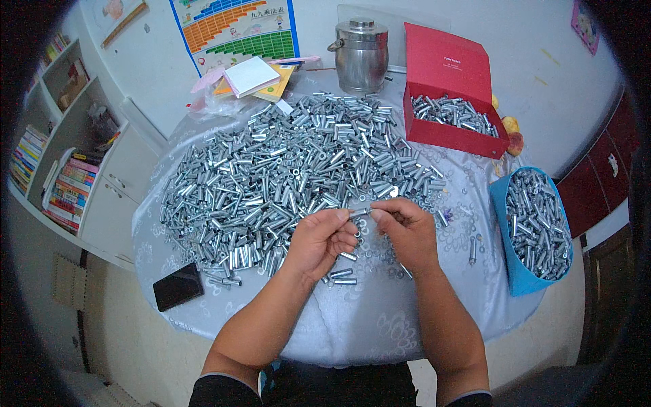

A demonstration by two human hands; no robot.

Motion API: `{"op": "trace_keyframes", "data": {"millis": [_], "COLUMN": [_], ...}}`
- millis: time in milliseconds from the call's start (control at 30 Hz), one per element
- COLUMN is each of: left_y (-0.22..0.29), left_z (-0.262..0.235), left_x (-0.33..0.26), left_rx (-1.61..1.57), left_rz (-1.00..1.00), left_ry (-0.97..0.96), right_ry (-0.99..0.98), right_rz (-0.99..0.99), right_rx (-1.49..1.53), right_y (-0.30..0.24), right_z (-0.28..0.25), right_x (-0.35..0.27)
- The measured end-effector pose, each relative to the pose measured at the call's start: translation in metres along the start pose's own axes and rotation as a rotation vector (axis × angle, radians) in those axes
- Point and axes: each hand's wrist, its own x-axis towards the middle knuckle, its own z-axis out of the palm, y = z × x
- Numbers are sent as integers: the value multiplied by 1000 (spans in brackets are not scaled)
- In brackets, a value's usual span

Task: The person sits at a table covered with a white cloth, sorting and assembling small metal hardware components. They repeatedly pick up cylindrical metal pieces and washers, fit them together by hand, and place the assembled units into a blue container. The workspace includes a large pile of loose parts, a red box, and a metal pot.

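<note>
Between my two hands is a short silver metal tube (361, 212), held level above the near edge of a large pile. My left hand (321, 239) pinches its left end between thumb and fingers, with the other fingers curled in. The fingers of my right hand (411, 234) close around its right end and partly hide it. The pile (271, 169) consists of many loose metal tubes, with small rings (321, 157) among them. A few tubes (342, 277) lie on the cloth just below my hands, and another bolt-like piece (472, 249) stands apart to the right.
A tablecloth-covered table (366, 319) holds everything. A black phone (178, 287) lies at the left edge. To the right are a blue fabric bin (500, 224) and an open red box (447, 51), both containing metal pieces. A steel pot (362, 57) and papers (251, 76) stand behind the pile.
</note>
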Motion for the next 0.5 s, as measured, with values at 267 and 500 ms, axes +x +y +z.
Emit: {"op": "trace_keyframes", "data": {"millis": [267,500], "left_y": [0,6], "left_z": [-3,-4], "left_x": [1,1], "left_rx": [-63,-93], "left_rz": [-27,18], "left_ry": [-53,6], "right_ry": [-55,-314], "right_rz": [12,-175], "right_rx": [-90,-689], "right_y": [-4,16], "right_z": [-3,-4], "right_x": [1,0]}}
